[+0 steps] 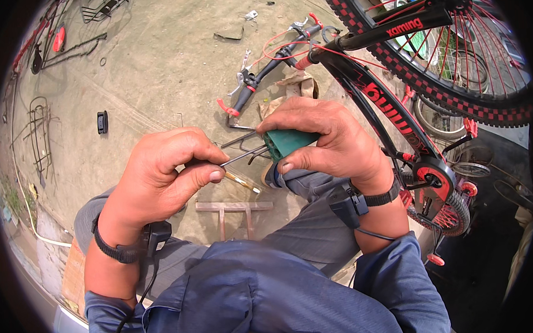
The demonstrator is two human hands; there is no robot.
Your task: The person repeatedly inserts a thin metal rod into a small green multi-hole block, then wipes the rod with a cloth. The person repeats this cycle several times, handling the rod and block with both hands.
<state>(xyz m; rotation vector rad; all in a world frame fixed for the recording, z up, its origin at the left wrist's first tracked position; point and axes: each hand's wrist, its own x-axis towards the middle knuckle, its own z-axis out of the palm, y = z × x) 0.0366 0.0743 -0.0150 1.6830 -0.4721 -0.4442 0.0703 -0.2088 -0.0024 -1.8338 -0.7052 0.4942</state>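
In front of my lap, my right hand (342, 134) grips a green plastic holder (290, 143) between thumb and fingers. Holes show in the end that faces left. My left hand (164, 173) pinches a thin dark metal rod (242, 156), which looks like a hex key. The rod's far end meets the holder's holed face; how deep it sits in a hole I cannot tell. Behind the rod, more thin dark rods show near the holder, partly hidden by my hands. Below them lies a tool with a yellowish handle (241, 182).
An upturned black and red bicycle (388, 109) stands close on the right, its handlebar (269, 66) on the ground ahead. A small wooden frame (235, 207) lies between my legs. A black object (102, 122) and metal racks (40, 136) lie to the left.
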